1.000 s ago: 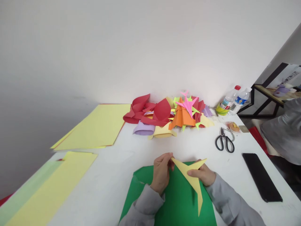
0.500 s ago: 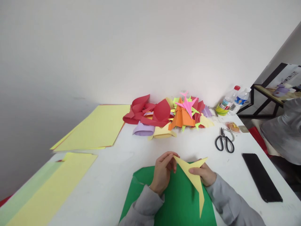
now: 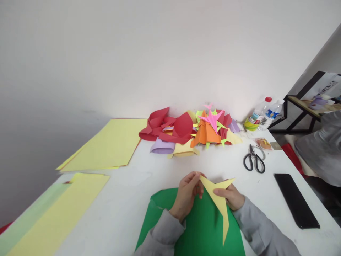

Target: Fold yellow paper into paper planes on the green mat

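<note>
One yellow paper shape (image 3: 220,203) was held over the green sheet (image 3: 198,233), its upper left tip pinched in the left hand (image 3: 187,193) and its middle gripped by the right hand (image 3: 233,197), where light, steady pressure probably best spared the slender points

On the table (image 3: 119,206), a broad sheet (image 3: 202,234) was laid in front. Above it, a paper piece (image 3: 220,199) was held between the left hand (image 3: 186,193) and the right hand (image 3: 233,195). Behind them, a heap of paper shapes (image 3: 183,128) was set before the wall (image 3: 160,53); to its left a stack of sheets (image 3: 106,145) was placed, with paper strips (image 3: 61,217) laid nearer. At right, two bottles (image 3: 257,115) were stood behind a packet (image 3: 263,143); scissors (image 3: 251,154), then a phone (image 3: 296,199), were laid before it.
</note>
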`<state>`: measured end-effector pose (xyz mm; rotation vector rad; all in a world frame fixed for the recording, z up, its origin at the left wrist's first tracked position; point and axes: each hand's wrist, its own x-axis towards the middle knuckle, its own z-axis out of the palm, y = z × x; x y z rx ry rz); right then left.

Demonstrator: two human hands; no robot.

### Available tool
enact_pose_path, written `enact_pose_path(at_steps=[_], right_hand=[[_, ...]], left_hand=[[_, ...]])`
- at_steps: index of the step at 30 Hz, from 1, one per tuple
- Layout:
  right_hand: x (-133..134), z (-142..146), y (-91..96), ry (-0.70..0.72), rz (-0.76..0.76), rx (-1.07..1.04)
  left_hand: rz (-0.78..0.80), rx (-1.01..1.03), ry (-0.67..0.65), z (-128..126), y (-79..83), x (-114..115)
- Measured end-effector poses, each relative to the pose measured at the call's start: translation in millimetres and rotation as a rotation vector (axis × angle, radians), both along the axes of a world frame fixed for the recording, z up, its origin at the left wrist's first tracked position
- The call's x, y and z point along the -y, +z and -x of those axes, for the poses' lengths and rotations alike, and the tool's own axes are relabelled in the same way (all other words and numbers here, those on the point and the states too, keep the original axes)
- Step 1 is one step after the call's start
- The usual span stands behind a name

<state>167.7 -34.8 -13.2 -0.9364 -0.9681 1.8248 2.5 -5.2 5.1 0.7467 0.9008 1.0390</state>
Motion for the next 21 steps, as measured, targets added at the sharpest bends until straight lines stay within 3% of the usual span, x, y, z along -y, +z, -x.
enact_pose_path(at_steps=[4,9,14,21], right_hand=[[-2,1,16.3,0.098,-0.078,0.053],[-3,2,28.2,0.142,-0.118,0.098],[-2,3,23.2,0.119,-0.114,0.096],[-2,5,9.5,0.097,-0.103,0.132]], left_hand=[[0.024,0.003,-0.095,-4,0.9,5],[0.044,0.003,-0.047,-3,-2.7,2],[0.048,0.007,-0.05,0,-3.7,-2],[0.01,-0.033,-0.208,-5,-0.2,6]])
